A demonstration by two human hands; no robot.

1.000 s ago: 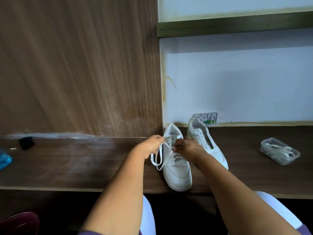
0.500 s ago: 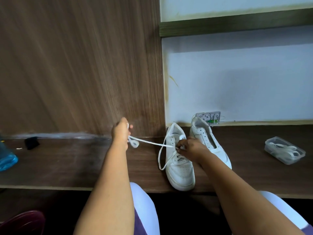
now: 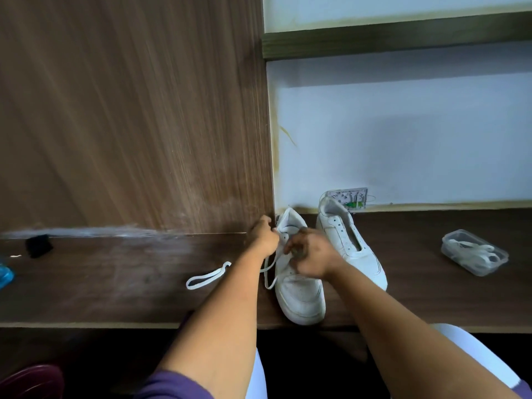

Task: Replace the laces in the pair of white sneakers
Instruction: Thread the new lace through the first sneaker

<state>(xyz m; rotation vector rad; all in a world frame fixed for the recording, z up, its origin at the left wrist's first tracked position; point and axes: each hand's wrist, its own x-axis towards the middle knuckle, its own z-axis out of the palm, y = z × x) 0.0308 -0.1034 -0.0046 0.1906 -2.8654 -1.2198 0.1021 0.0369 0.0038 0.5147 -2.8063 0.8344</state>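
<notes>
Two white sneakers on a dark wooden shelf, toes toward the near edge. Left sneaker [image 3: 299, 295]: its toe reaches the near edge; a white lace [image 3: 207, 279] trails from it, one loop lying flat on the shelf to the left, another strand hanging beside the shoe's left side. Both hands together over this sneaker's eyelet area. Left hand [image 3: 264, 236] curled, pinching lace at the shoe's left collar. Right hand [image 3: 312, 256] curled over the tongue, fingers bent down onto it; what it grips is hidden. Right sneaker [image 3: 349, 246]: just beside, farther back, unlaced, eyelets bare. Far right: clear plastic container [image 3: 475, 252] holding white laces. Far left: small black object [image 3: 38, 245]. Behind the sneakers, an open wall socket [image 3: 349, 196].
</notes>
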